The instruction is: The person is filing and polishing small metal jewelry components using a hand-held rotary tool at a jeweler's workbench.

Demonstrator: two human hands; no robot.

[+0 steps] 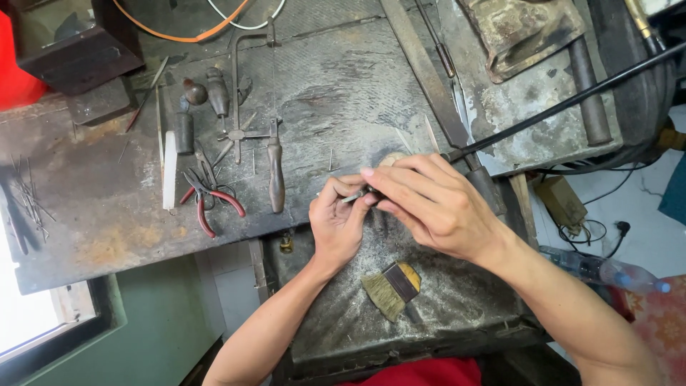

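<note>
I see a grimy, matt grey wooden workbench point(343, 86), red glossy-handled metal pliers point(207, 200) and a straw-bristled brush point(391, 288).

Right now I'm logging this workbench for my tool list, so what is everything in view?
pliers: one, red handles, on the bench left of the hands
saw: one, thin metal frame with dark handle, upright in the picture beside the pliers
white bar: one, left of the pliers
brush: one, straw bristles and dark band, on the grey tray below the hands
thin pins: a loose bunch, dark, far left of the bench
black rod: one, slanting in from the upper right
plastic bottle: one, clear, on the floor at right
small metal piece: one, silvery, pinched between both hands
left hand: fingers on the piece
right hand: fingers on the piece
</note>
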